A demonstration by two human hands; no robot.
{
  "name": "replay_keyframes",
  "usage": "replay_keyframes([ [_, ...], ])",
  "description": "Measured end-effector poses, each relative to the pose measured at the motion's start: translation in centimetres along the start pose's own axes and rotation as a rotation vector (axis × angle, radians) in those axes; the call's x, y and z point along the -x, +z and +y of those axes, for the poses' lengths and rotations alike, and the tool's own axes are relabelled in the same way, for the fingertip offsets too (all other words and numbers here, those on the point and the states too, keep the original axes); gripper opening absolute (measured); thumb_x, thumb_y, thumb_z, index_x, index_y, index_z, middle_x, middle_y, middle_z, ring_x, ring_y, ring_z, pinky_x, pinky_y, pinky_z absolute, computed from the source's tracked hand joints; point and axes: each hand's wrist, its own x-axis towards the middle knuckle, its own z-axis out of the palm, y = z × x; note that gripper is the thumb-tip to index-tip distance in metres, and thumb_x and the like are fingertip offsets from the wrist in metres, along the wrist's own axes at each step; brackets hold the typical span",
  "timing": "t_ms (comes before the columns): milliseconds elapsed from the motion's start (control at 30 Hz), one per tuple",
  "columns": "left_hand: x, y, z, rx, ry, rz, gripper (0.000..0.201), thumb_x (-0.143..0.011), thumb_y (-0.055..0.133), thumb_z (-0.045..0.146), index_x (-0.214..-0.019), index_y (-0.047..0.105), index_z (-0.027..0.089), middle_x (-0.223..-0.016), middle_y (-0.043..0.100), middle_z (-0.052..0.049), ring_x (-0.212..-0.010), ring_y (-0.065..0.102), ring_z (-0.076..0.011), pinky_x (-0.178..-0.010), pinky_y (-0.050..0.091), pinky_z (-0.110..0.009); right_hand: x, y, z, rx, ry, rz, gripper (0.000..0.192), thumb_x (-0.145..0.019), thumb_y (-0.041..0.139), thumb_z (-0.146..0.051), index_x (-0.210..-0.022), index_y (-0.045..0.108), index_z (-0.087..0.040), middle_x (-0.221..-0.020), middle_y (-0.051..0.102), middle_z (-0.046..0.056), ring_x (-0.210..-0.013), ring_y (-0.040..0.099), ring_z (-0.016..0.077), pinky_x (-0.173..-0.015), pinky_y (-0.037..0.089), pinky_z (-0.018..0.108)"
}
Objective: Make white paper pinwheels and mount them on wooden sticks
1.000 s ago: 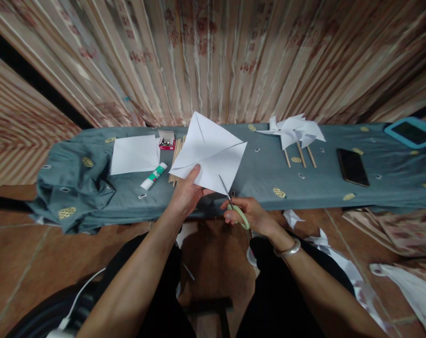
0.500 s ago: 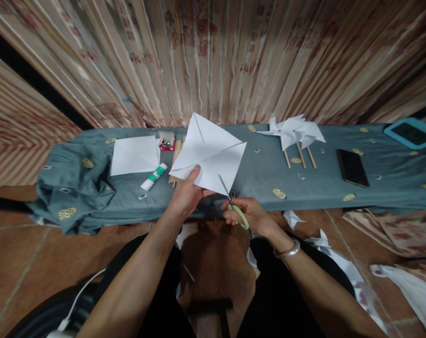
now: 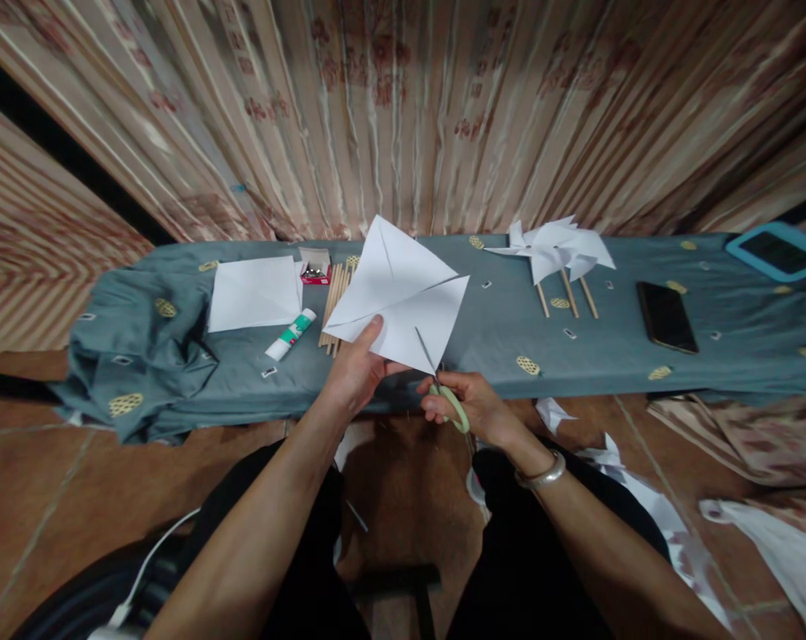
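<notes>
A square white sheet of paper (image 3: 403,276) with slits running in from its corners is pinched in my left hand (image 3: 363,364), thumb on top and fingers beneath. My right hand (image 3: 466,404) grips scissors (image 3: 452,409) with pale green handles. One blade lies over the paper at its near corner; the other blade is hidden under the sheet. Just behind the paper's left corner lie several wooden sticks (image 3: 336,298), partly covered by it. A glue stick (image 3: 291,335) with a green and white label rests left of my left hand.
On the cloth-covered bench (image 3: 489,347) are a stack of white paper (image 3: 256,293), a small red box (image 3: 315,267) of metal pieces, several paper pinwheels (image 3: 555,247) on sticks, a phone (image 3: 667,317) and a blue-framed tablet (image 3: 781,252). Paper scraps (image 3: 649,498) lie on the floor.
The paper has turned slightly and shifted a little right and down with my left hand. Both hands keep their hold, and the scissors stay at the near corner.
</notes>
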Motion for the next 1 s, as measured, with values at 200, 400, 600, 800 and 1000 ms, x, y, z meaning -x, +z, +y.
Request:
replay_keyframes([
  [200, -0.10, -0.10, -0.11, -0.004, -0.006, 0.004, 0.033, -0.090, 0.054, 0.026, -0.122, 0.057, 0.017, -0.112, 0.071, -0.010, -0.098, 0.069, -0.0222, -0.089, 0.057, -0.042, -0.12, 0.00, 0.08, -0.010, 0.013, 0.002, 0.048, -0.064, 0.076, -0.059, -0.082, 0.066, -0.016, -0.060, 0.064, -0.001, -0.051, 0.055, 0.0091, -0.051, 0.044, 0.022],
  [400, -0.04, -0.07, 0.04, 0.010, -0.011, 0.002, 0.034, -0.090, 0.054, 0.024, -0.124, 0.055, 0.018, -0.113, 0.070, -0.009, -0.100, 0.068, -0.0227, -0.091, 0.056, -0.044, -0.22, 0.03, 0.23, -0.021, 0.016, 0.003, 0.046, -0.065, 0.077, -0.057, -0.079, 0.066, -0.016, -0.057, 0.063, -0.002, -0.050, 0.054, 0.0080, -0.050, 0.043, 0.021],
  [600, 0.09, -0.02, -0.22, -0.013, -0.034, 0.006, 0.035, -0.093, 0.050, 0.024, -0.126, 0.054, 0.016, -0.112, 0.070, -0.011, -0.095, 0.069, -0.0226, -0.087, 0.057, -0.044, -0.28, 0.18, 0.09, -0.044, 0.037, 0.034, 0.052, -0.058, 0.079, -0.060, -0.079, 0.067, -0.015, -0.056, 0.063, -0.002, -0.049, 0.054, 0.0081, -0.049, 0.043, 0.021],
  [800, 0.25, 0.06, -0.45, -0.023, -0.048, -0.001, 0.034, -0.094, 0.048, 0.023, -0.127, 0.053, 0.016, -0.114, 0.069, -0.011, -0.092, 0.070, -0.0213, -0.082, 0.059, -0.042, -0.28, 0.24, -0.02, -0.059, 0.043, 0.059, 0.051, -0.057, 0.080, -0.059, -0.079, 0.067, -0.015, -0.055, 0.064, -0.002, -0.049, 0.055, 0.0084, -0.049, 0.043, 0.021],
  [1000, 0.18, 0.11, -0.32, -0.004, -0.054, 0.025, 0.035, -0.092, 0.051, 0.023, -0.126, 0.054, 0.016, -0.111, 0.070, -0.011, -0.093, 0.070, -0.0219, -0.083, 0.059, -0.043, -0.29, 0.19, 0.10, -0.070, 0.046, 0.052, 0.048, -0.057, 0.081, -0.057, -0.076, 0.067, -0.015, -0.054, 0.063, -0.002, -0.048, 0.054, 0.0081, -0.049, 0.042, 0.021],
])
